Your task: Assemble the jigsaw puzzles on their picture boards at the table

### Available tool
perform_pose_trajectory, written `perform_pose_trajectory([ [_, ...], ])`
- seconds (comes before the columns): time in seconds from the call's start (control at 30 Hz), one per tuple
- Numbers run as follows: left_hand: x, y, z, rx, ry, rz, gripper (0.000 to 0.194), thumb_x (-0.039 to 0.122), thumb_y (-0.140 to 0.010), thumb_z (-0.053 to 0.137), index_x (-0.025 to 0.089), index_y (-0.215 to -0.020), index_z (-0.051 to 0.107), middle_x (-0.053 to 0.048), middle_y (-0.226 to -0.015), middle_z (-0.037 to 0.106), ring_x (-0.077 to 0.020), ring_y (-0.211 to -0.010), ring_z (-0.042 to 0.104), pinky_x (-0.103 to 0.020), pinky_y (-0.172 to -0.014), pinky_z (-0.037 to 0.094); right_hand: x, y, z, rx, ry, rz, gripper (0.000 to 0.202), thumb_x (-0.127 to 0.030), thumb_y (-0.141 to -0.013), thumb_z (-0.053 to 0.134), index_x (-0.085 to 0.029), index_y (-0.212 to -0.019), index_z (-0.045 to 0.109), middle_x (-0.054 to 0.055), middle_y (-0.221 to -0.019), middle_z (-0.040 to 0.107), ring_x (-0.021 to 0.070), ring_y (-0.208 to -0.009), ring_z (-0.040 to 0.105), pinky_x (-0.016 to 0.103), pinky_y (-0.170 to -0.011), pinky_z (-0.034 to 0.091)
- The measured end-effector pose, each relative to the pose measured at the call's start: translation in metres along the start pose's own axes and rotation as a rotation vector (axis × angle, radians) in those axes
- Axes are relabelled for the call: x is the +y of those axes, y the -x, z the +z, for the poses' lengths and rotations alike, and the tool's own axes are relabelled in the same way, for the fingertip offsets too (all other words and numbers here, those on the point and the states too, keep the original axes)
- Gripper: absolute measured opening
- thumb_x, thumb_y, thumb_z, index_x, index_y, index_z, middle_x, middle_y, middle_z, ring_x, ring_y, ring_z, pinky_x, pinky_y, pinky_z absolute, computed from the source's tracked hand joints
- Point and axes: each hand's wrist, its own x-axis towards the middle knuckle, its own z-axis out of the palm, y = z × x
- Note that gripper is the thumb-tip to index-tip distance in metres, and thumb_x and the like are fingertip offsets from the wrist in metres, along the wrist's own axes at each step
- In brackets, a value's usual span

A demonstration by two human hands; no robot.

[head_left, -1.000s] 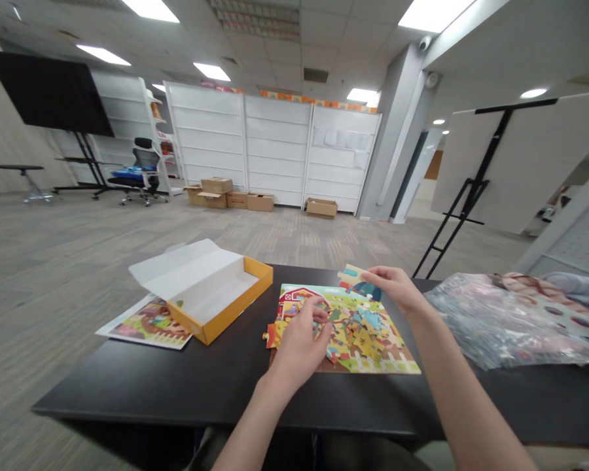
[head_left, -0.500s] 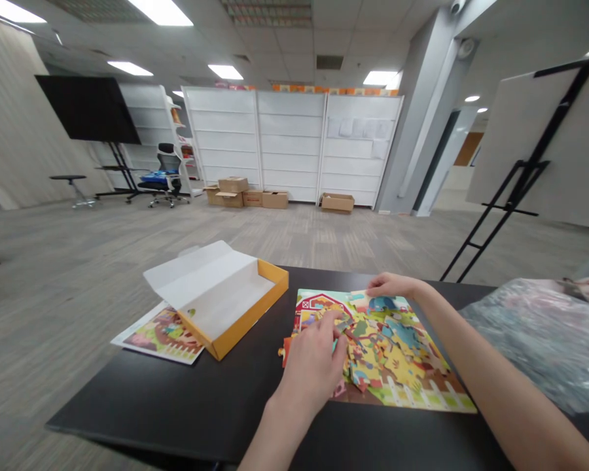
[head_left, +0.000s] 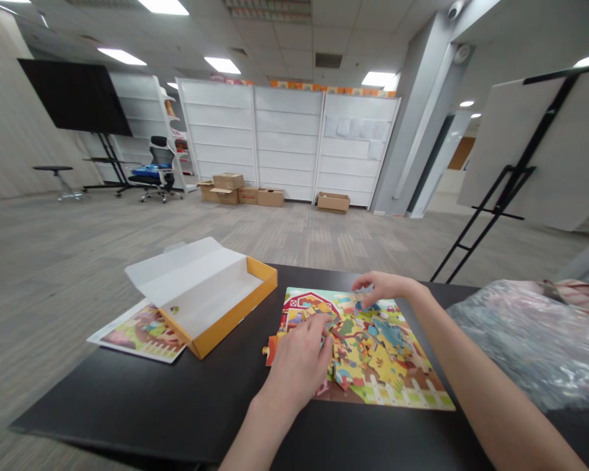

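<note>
A colourful farm-scene puzzle board [head_left: 422,391] lies on the black table, with many loose puzzle pieces [head_left: 385,363] heaped over its middle. My left hand [head_left: 302,356] rests palm down over the left part of the heap; its fingers are bent over the pieces, and whatever is under them is hidden. Near the board's top edge, my right hand [head_left: 380,288] hovers with thumb and fingers apart, above a blue piece. An orange piece [head_left: 271,350] sticks out past the board's left edge, beside my left hand.
An open yellow box [head_left: 235,313] with a white inside stands left of the board, partly over a printed picture sheet [head_left: 137,333]. A clear plastic bag [head_left: 525,340] lies at the right. The black table [head_left: 127,399] ends at the front left.
My right hand's fingers have spread apart and shifted slightly off the board's top edge pieces. The view has turned a little, so the table things appear further left. My left hand stays over the heap.
</note>
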Motion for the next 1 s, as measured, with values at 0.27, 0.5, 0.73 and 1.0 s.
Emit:
perform_pose_trajectory([
  [0.27, 0.005, -0.002, 0.004, 0.016, 0.044, 0.047, 0.028, 0.021, -0.095, 0.046, 0.025, -0.122, 0.055, -0.006, -0.111, 0.072, -0.0235, -0.1, 0.068, -0.036, -0.084, 0.051, -0.003, -0.01, 0.017, -0.014, 0.073, 0.035, 0.059, -0.035, -0.052, 0.084, -0.02, -0.108, 0.072, 0.007, -0.103, 0.071, 0.0259, -0.091, 0.065, 0.031, -0.075, 0.051],
  [0.5, 0.005, -0.002, 0.006, 0.014, 0.044, 0.058, 0.028, 0.021, -0.095, 0.047, 0.025, -0.121, 0.057, -0.006, -0.11, 0.072, -0.0229, -0.1, 0.067, -0.034, -0.084, 0.051, -0.005, -0.008, 0.017, -0.02, 0.124, 0.074, 0.062, -0.036, -0.052, 0.085, -0.023, -0.111, 0.07, 0.007, -0.11, 0.069, 0.0253, -0.093, 0.065, 0.03, -0.076, 0.051],
  [0.73, 0.006, -0.003, 0.006, 0.0, 0.032, 0.048, 0.027, 0.02, -0.095, 0.046, 0.024, -0.119, 0.057, -0.005, -0.111, 0.071, -0.0235, -0.101, 0.068, -0.035, -0.083, 0.051, -0.006, -0.01, 0.019, 0.044, 0.141, 0.046, 0.051, -0.036, -0.055, 0.084, -0.02, -0.103, 0.074, 0.008, -0.105, 0.073, 0.0273, -0.093, 0.067, 0.031, -0.077, 0.05],
  [1.0, 0.008, -0.001, 0.0, -0.011, 0.031, 0.044, 0.024, 0.021, -0.096, 0.046, 0.024, -0.115, 0.061, -0.006, -0.113, 0.071, -0.0232, -0.102, 0.067, -0.033, -0.082, 0.051, -0.009, -0.01, 0.02, 0.074, 0.208, 0.044, 0.043, -0.04, -0.056, 0.085, -0.02, -0.094, 0.078, 0.007, -0.093, 0.076, 0.0261, -0.083, 0.068, 0.03, -0.068, 0.047],
])
